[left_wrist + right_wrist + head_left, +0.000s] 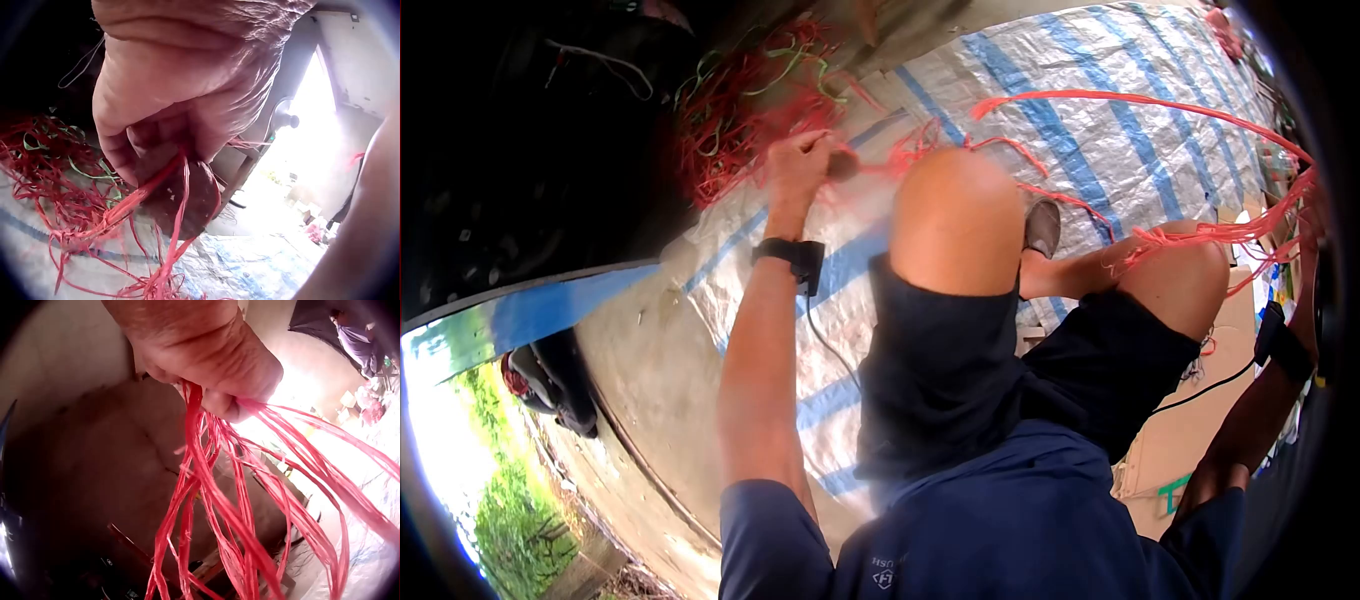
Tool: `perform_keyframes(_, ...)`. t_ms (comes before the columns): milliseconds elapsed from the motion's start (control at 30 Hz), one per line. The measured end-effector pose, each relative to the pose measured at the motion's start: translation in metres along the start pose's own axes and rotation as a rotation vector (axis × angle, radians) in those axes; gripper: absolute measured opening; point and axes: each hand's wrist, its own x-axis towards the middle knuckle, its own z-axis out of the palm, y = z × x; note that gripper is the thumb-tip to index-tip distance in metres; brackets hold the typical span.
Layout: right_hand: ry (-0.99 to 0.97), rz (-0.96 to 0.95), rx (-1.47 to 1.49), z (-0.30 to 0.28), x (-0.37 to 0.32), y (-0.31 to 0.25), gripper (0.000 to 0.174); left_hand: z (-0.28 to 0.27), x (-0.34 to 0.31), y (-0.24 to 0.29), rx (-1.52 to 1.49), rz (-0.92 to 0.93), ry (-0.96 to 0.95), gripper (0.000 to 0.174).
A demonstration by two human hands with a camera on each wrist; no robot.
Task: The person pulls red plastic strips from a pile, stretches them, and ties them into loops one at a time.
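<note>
My left hand [798,178] is at the upper left of the head view, over the striped sheet. In the left wrist view its curled fingers [122,153] pinch red strands [177,234] beside a dark brown rounded thing [181,203]; whether they grip that too is unclear. The right hand [206,353] grips a bundle of long red strands [240,481], which fan out and hang below the fist. In the head view this bundle [1220,232] reaches the right edge, where the hand is mostly in shadow. A long red strand [1140,98] stretches across the sheet.
A tangled heap of red and green strands [750,120] lies beyond the left hand. The blue-and-white striped sheet [1100,150] spreads around my bent knees. Cardboard [1200,400] lies at the right. In the right wrist view, a person [359,344] is in the background.
</note>
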Motion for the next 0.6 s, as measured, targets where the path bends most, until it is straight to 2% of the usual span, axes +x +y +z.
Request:
perform_keyframes(67,0.093,-0.005,0.193,-0.008,0.012,-0.009,0.021,-0.003,0.009,0.001,-0.013,-0.024,0.026,0.026)
perform_keyframes(100,0.450,-0.024,0.782,0.056,0.004,0.005,0.021,-0.005,0.013,-0.001,-0.013,-0.064,0.059,0.027)
perform_keyframes(133,0.043,-0.052,0.107,-0.051,0.043,-0.035,0.014,-0.008,0.019,-0.006,-0.022,-0.058,0.052,0.027)
perform_keyframes(167,-0.139,-0.097,-0.138,-0.121,0.074,-0.066,0.019,-0.011,0.024,-0.014,-0.026,-0.093,0.063,0.026)
perform_keyframes(200,-0.271,-0.133,-0.280,-0.160,0.093,-0.083,0.030,-0.011,0.028,-0.017,-0.029,-0.129,0.075,0.026)
perform_keyframes(233,-0.415,-0.131,-0.359,-0.183,0.104,-0.088,0.043,-0.011,0.028,-0.011,-0.033,-0.125,0.070,0.026)
perform_keyframes(267,-0.410,-0.134,-0.361,-0.173,0.106,-0.087,0.043,-0.014,0.025,-0.002,-0.078,-0.211,0.064,0.024)
perform_keyframes(300,-0.769,0.041,-0.259,-0.150,0.105,-0.081,0.044,-0.016,0.023,0.003,-0.121,-0.297,0.059,0.023)
perform_keyframes(333,-1.122,0.222,-0.143,-0.133,0.103,-0.076,0.046,-0.018,0.024,0.003,-0.041,-0.290,0.065,0.022)
perform_keyframes(367,-1.051,0.194,-0.197,-0.120,0.093,-0.074,0.046,-0.020,0.027,-0.002,-0.040,-0.289,0.064,0.022)
perform_keyframes(400,-0.885,0.128,-0.281,-0.113,0.083,-0.069,0.046,-0.020,0.031,-0.011,-0.026,-0.298,0.062,0.022)
perform_keyframes(433,-0.605,0.009,-0.430,-0.103,0.070,-0.060,0.045,-0.019,0.033,-0.016,-0.011,-0.308,0.060,0.023)
perform_keyframes(500,-0.305,-0.076,-0.660,-0.077,0.056,-0.039,0.045,-0.017,0.038,-0.024,-0.038,-0.315,0.069,0.023)
perform_keyframes(533,-0.226,-0.093,-0.745,-0.066,0.047,-0.027,0.045,-0.017,0.037,-0.022,-0.068,-0.315,0.078,0.023)
perform_keyframes(600,-0.191,-0.105,-0.874,-0.051,0.039,-0.012,0.044,-0.014,0.034,-0.005,-0.164,-0.336,0.069,0.024)
